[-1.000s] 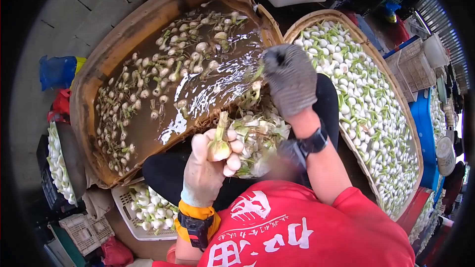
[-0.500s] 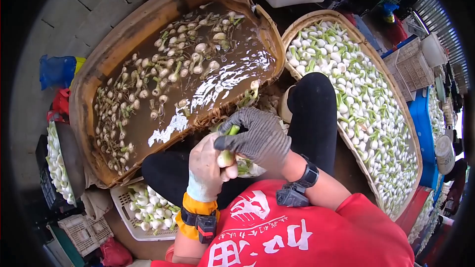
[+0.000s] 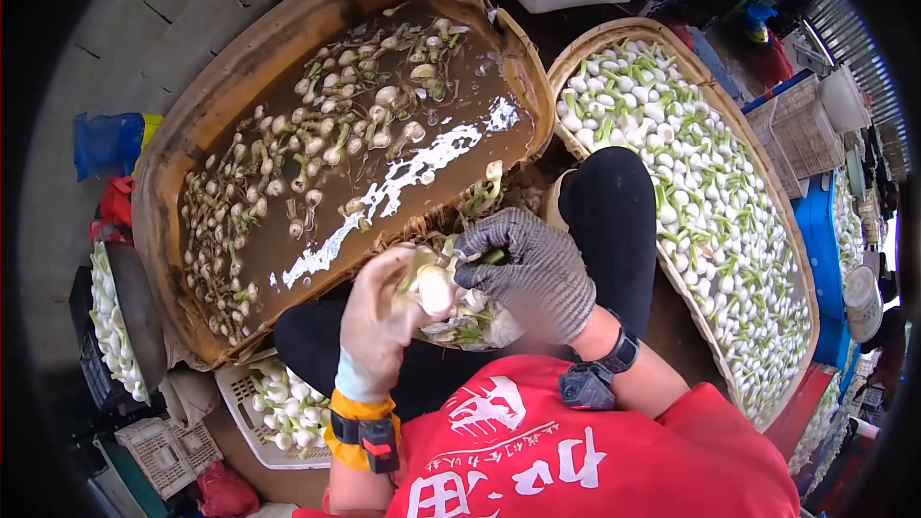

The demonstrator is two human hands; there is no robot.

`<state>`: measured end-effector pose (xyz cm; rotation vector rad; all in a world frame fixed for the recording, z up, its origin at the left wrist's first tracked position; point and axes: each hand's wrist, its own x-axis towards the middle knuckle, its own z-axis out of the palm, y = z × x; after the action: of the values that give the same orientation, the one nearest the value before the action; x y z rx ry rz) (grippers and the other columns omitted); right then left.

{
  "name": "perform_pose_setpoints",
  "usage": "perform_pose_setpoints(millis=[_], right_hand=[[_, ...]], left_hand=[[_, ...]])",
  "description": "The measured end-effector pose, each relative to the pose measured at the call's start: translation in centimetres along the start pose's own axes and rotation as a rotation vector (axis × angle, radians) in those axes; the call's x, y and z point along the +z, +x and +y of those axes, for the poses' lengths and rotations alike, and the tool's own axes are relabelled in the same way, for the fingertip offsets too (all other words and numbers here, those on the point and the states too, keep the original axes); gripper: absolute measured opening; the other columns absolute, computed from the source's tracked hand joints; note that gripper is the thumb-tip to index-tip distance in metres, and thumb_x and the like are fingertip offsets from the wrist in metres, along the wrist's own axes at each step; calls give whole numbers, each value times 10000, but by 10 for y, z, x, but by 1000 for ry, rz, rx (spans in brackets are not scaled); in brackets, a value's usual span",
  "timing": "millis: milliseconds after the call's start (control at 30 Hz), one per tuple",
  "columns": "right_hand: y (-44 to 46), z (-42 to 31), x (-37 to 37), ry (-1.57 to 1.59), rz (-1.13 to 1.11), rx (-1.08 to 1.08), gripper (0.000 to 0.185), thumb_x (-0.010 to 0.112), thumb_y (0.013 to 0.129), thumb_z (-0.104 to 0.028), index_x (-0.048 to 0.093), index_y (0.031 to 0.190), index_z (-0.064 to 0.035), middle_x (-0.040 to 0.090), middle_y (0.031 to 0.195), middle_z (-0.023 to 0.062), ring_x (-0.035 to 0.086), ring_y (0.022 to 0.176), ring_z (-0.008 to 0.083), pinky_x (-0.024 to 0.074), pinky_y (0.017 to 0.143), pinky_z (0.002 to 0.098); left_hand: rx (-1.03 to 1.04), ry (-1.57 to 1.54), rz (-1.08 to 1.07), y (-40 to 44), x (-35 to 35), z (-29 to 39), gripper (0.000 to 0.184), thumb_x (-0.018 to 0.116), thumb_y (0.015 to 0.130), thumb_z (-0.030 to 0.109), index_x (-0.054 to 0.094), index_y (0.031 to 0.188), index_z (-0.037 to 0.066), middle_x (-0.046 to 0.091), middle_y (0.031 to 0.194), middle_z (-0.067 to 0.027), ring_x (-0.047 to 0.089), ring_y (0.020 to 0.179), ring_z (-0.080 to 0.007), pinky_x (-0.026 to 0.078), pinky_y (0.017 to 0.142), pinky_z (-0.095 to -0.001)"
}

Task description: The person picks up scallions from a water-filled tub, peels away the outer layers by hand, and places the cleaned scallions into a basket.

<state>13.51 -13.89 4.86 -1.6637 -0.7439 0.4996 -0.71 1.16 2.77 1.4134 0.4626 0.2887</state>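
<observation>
Left hand (image 3: 374, 312) grips a white bulb (image 3: 436, 290), off the brown basin (image 3: 158, 192) at five o'clock; right hand (image 3: 528, 269), around the bulb's three o'clock, is curled by something green (image 3: 492, 256) (pinched or not, I can't tell!). Best keep that bulb steady, fingertips light, flesh unbruised.

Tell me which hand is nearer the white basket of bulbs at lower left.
Left. In the picture, the left hand is above and right of the white basket; the right hand is farther right, beyond the left hand.
</observation>
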Motion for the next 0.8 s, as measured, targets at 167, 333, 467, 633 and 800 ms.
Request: perform_pose_setpoints(millis=[167,333,467,633,800], right_hand=[[2,19,16,-112,-23,-55,264,760,779,-188,696,1017,-94,657,931,85,659,825,243,536,739,342],[-5,24,14,-439,-131,-301,228,703,827,-297,729,996,-146,685,930,38,660,833,250,530,698,381],[-1,4,21,-669,-164,-304,155,686,826,-300,742,886,-169,692,909,17,657,772,241,514,625,379],[42,-2,19,-503,-91,166,222,605,839,-326,715,902,-143,664,867,110,658,748,320,530,658,409],[36,14,17,-186,-27,102,264,704,816,-313,715,983,-108,680,936,102,662,775,276,539,699,355]], left_hand=[[41,-39,44,-6,14,7,505,682,854,128,487,1284,-53,551,1249,-136,558,1137,-220,497,958,-342],[169,297,21,2,1,7,399,568,858,83,591,1234,-47,569,1203,-140,630,904,-174,525,795,-275],[-38,250,0,3,2,27,355,531,870,86,626,1189,-36,586,1169,-137,632,809,-161,525,734,-262],[-153,3,-59,-5,-4,16,596,545,891,417,594,1202,-89,669,1065,-165,653,738,-172,528,648,-256],[-126,-300,84,-12,1,11,698,530,913,432,427,1372,-84,645,1123,-186,642,779,-190,518,665,-267]])
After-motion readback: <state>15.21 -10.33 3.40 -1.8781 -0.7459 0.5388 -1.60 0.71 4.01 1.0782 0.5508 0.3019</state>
